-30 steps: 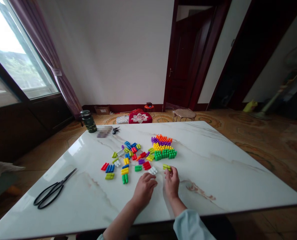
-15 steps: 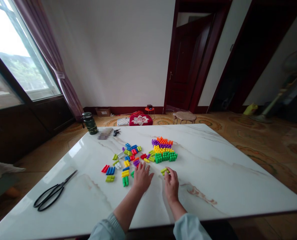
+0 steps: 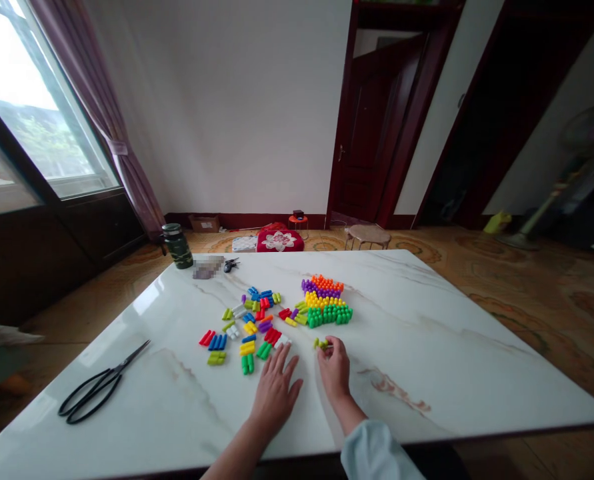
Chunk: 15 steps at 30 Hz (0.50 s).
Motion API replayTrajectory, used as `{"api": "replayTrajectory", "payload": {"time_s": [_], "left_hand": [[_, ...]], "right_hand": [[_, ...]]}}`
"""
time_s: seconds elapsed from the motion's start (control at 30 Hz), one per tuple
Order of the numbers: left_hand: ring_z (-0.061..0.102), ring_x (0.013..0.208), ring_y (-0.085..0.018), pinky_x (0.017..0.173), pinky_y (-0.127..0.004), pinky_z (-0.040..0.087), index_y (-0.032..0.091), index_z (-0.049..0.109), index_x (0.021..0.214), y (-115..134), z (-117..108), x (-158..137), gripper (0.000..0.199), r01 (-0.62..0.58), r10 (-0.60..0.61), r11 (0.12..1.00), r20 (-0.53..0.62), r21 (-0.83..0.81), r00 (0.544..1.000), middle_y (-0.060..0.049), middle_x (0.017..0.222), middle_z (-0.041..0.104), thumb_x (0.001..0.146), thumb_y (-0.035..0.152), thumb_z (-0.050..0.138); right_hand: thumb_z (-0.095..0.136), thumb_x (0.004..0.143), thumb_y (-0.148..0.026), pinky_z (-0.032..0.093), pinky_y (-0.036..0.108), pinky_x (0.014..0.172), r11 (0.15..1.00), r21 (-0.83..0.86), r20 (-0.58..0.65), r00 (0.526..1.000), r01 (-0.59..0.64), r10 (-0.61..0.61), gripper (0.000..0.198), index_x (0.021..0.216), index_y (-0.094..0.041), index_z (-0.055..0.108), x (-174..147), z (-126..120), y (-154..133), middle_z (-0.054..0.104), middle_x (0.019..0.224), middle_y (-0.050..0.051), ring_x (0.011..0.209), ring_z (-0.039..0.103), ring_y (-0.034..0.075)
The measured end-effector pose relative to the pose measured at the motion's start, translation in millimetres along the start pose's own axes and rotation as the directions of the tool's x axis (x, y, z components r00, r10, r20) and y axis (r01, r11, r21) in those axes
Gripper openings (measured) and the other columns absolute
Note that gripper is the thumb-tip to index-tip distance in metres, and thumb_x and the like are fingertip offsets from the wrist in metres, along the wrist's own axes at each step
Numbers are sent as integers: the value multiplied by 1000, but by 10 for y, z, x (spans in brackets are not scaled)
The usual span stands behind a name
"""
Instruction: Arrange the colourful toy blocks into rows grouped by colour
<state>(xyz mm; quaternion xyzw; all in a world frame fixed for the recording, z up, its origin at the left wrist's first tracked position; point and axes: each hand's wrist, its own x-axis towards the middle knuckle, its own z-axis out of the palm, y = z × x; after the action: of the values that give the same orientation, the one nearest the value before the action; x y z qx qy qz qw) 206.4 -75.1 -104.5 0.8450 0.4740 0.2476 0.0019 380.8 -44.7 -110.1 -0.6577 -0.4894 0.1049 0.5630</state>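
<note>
My right hand [image 3: 333, 363] pinches olive-green plastic pegs [image 3: 321, 343] just above the table, in front of the green group. Flat on the white marbled table [image 3: 407, 360], my left hand [image 3: 275, 383] has its fingers spread and holds nothing. Its fingertips are close to some white pegs [image 3: 283, 341] and red pegs [image 3: 273, 335]. Beyond my hands, upright pegs stand in colour rows: green pegs [image 3: 329, 315], yellow pegs [image 3: 321, 300], purple pegs [image 3: 319, 289] and orange pegs [image 3: 327, 283]. Loose blue pegs [image 3: 217, 343], yellow pegs [image 3: 247, 348] and green pegs [image 3: 247, 364] lie to the left.
Long black-handled scissors [image 3: 101, 387] lie at the left of the table. A camouflage flask [image 3: 177, 247] stands at the far left corner, near small black-handled snips [image 3: 231, 265]. Beyond the table are a round stool [image 3: 367, 234] and a red cushioned seat [image 3: 279, 241].
My left hand has drawn back towards me, uncovering red, white and green pegs. My right hand has moved slightly left with the olive-green pegs, which are now turned more end-up.
</note>
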Motion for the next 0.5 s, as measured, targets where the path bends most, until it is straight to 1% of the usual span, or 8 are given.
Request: {"api": "replayTrajectory", "payload": {"time_s": [0.13, 0.23, 0.4, 0.5], "left_hand": [[31, 144, -30, 114, -53, 33, 21, 53, 134, 27, -35, 8, 45, 34, -34, 999, 2, -12, 999, -13, 155, 36, 90, 30, 52], [32, 143, -30, 113, -53, 34, 22, 54, 133, 55, -67, 42, 45, 39, -39, 999, 3, -19, 999, -12, 154, 37, 89, 30, 52], [31, 144, -31, 114, -52, 33, 21, 54, 133, 76, -93, 46, 46, 54, -53, 998, 21, -18, 998, -12, 155, 36, 87, 28, 54], [31, 144, -31, 114, -52, 33, 21, 54, 133, 78, -95, 44, 47, 56, -55, 998, 18, -20, 998, -12, 155, 36, 87, 27, 54]], "right_hand": [[54, 80, -44, 51, 36, 69, 1000, -26, 12, 1000, -11, 11, 29, 93, -18, 56, 177, 135, 21, 65, 86, 9, 65, 59, 19], [53, 79, -40, 51, 34, 70, 999, -36, 26, 1000, -14, 15, 28, 96, -18, 55, 265, 234, 41, 64, 87, 9, 66, 59, 18], [52, 79, -37, 50, 33, 72, 999, -49, 20, 1000, -10, 11, 31, 102, -17, 53, 297, 335, 84, 64, 95, 11, 72, 60, 19], [51, 78, -35, 50, 33, 72, 998, -55, 7, 1000, -16, 16, 31, 103, -17, 52, 314, 372, 108, 64, 96, 11, 72, 60, 19]]}}
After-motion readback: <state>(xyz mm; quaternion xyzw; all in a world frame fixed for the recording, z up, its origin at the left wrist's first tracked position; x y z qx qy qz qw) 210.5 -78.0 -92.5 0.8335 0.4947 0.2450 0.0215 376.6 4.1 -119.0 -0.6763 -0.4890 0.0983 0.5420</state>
